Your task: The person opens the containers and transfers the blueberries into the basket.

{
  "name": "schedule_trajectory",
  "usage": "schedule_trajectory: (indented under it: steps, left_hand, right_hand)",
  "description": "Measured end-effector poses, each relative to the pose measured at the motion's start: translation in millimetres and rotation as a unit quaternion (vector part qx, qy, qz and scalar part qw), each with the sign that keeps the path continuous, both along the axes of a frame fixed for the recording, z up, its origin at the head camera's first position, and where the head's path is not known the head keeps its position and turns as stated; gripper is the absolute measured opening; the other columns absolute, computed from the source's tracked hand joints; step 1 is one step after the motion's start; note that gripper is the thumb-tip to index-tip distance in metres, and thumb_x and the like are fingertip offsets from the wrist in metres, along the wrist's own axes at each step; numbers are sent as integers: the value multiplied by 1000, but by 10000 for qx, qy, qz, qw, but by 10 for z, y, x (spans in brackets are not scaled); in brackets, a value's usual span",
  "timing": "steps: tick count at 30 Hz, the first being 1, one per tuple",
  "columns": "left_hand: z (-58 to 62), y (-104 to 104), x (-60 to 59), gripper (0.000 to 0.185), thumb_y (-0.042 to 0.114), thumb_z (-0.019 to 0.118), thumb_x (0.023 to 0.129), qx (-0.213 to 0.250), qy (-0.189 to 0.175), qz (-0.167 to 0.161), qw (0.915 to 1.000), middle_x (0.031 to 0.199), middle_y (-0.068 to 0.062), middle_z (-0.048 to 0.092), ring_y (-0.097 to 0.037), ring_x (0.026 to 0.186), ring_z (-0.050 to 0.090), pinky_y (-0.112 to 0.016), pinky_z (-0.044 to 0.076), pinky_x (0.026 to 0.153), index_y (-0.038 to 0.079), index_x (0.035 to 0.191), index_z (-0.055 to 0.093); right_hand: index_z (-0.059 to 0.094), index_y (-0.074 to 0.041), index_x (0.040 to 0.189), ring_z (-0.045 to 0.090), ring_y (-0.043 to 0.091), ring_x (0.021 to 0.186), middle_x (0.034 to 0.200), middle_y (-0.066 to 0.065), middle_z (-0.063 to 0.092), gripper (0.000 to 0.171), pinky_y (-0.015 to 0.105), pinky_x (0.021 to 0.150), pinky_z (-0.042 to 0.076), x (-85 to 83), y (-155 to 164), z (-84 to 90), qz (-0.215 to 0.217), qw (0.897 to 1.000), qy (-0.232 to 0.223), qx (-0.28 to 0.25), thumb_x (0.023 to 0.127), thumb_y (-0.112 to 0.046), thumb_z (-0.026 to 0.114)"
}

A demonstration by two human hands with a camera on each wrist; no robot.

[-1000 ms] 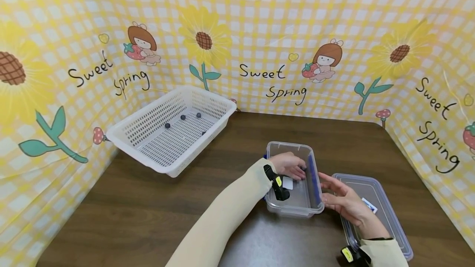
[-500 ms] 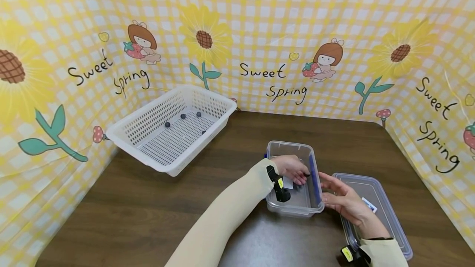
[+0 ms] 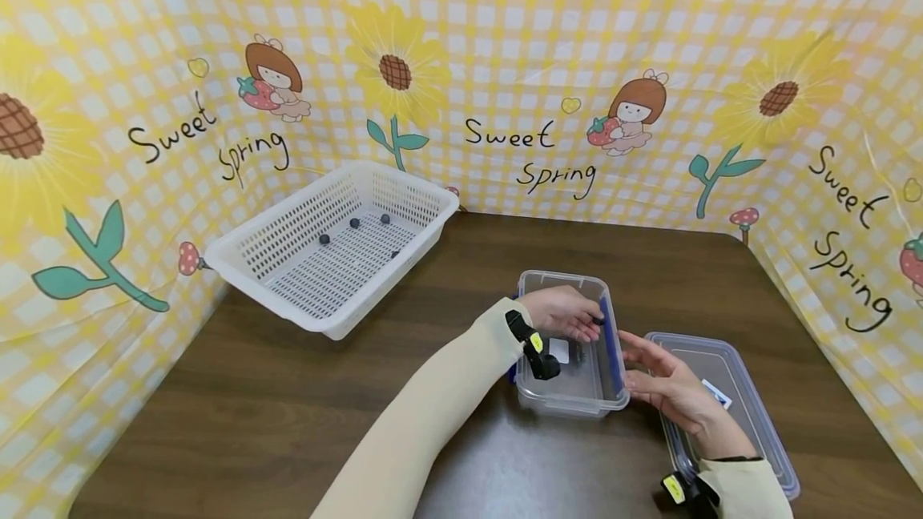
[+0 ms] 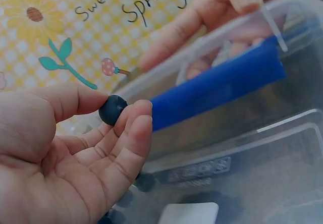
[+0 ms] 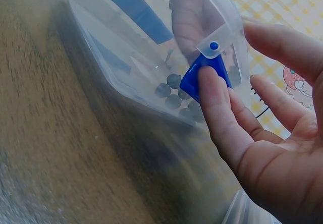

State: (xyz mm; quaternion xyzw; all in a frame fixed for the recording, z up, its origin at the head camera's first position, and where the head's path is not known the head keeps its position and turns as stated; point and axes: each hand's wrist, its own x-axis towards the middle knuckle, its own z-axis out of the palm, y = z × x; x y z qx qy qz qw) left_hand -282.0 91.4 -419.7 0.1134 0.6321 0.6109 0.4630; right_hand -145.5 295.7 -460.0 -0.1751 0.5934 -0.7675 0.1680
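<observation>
My left hand is inside a clear plastic box on the table. In the left wrist view its thumb and fingers pinch one dark blueberry. More blueberries lie on the box's floor. My right hand sits against the box's right side with its fingers straight. Its thumb presses the blue clasp on that wall.
The box's clear lid lies flat on the table to the right, under my right forearm. A white slotted basket with several blueberries stands at the back left. Yellow printed cloth walls in the brown table on three sides.
My left hand dipped to the floor of the box and has come up a little, now pinching a blueberry. My right hand has stayed on the box's side.
</observation>
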Motion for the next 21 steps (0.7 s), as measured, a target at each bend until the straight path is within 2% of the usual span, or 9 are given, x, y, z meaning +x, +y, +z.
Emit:
schedule_trajectory:
  steps: [4,8,10,16,21]
  left_hand:
    - [84,-58,-55,21,5,49,103,170,154,-39,9997,77,-12,62,-19,69,63,-25,57,64,0,87,60]
    - [153,-161,-117,19,6,50,103,313,199,176,9992,79,-12,63,-20,72,64,-34,59,83,0,89,60]
    - [186,-230,-149,17,8,51,103,349,214,339,9986,81,-11,63,-19,73,65,-35,58,86,0,90,60]
    - [253,-458,-284,16,8,49,102,468,136,746,9960,83,-11,63,-19,75,64,-25,57,67,0,92,59]
    - [380,-673,-391,15,8,50,103,433,350,839,9949,90,-14,63,-22,81,65,-26,59,73,-1,95,59]
  right_hand:
    - [54,-23,142,66,16,100,122,8,52,59,30,86,58,-1,4,-4,3,10000,-1,-21,95,13,52]
    - [54,-23,142,67,17,100,122,8,52,59,30,86,58,-3,5,-11,-1,10000,7,-43,95,13,52]
    - [55,-24,142,67,17,100,122,8,52,59,30,86,58,-4,6,-15,-8,10000,-1,-47,95,13,52]
    - [55,-23,141,67,17,100,122,8,52,59,30,86,58,-1,-4,-27,-51,9999,-52,-69,95,14,52]
    - [54,-22,142,67,17,100,121,7,52,60,30,86,58,-2,-8,-15,-2,9999,14,-149,95,15,52]
